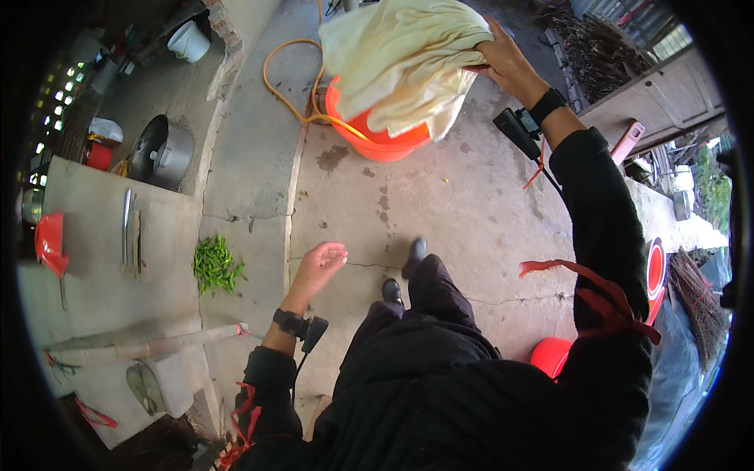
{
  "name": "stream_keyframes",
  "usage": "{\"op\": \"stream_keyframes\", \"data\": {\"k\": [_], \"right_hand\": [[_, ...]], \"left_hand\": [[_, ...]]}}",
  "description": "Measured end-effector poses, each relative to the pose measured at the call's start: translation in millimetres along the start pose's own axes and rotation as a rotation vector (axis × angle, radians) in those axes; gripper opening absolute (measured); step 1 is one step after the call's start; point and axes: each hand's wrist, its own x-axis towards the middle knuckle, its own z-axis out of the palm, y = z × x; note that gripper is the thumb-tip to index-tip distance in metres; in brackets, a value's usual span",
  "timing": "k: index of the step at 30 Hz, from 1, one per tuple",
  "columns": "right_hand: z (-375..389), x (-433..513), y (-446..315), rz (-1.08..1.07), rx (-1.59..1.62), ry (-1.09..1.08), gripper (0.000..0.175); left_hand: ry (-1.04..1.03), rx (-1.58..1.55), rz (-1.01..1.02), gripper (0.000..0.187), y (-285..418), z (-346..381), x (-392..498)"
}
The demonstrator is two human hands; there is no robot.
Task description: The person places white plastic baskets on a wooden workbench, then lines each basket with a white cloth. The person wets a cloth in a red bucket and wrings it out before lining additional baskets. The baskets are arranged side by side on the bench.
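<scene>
My right hand [505,62] grips the edge of a pale cream cloth [400,53], raised at the top of the view. The cloth hangs in folds and covers much of an orange-red plastic basin [383,152] on the concrete floor. From the left, a yellow-orange hose [283,97] loops across and ends in the basin. Lower down, my left hand [323,262] holds nothing, its palm up and fingers slightly curled, apart from the cloth. Each wrist wears a black strap with a small device.
Green chilli-like vegetables [217,265] lie in a pile on the left ledge. Farther left are a large metal pot [165,150], a white bucket [189,42] and a bamboo pole [147,347]. A red container [551,356] stands behind my right side. Twig bundles [695,300] lean at right.
</scene>
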Motion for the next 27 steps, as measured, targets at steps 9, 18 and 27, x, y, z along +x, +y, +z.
{"op": "stream_keyframes", "data": {"k": [9, 18, 27], "right_hand": [[40.7, 288.2, 315.1, 0.028, 0.417, 0.261, 0.056], [47.5, 359.3, 658.0, 0.84, -0.941, -0.165, 0.062], [164.9, 493.8, 791.8, 0.631, 1.017, 0.631, 0.03]], "left_hand": [[0.203, -0.133, -0.322, 0.027, -32.2, -81.8, 195.5], [0.233, -0.215, -0.838, 0.03, -78.4, -128.8, 312.0], [0.161, 0.078, -0.78, 0.025, -102.6, -158.6, 464.9]]}}
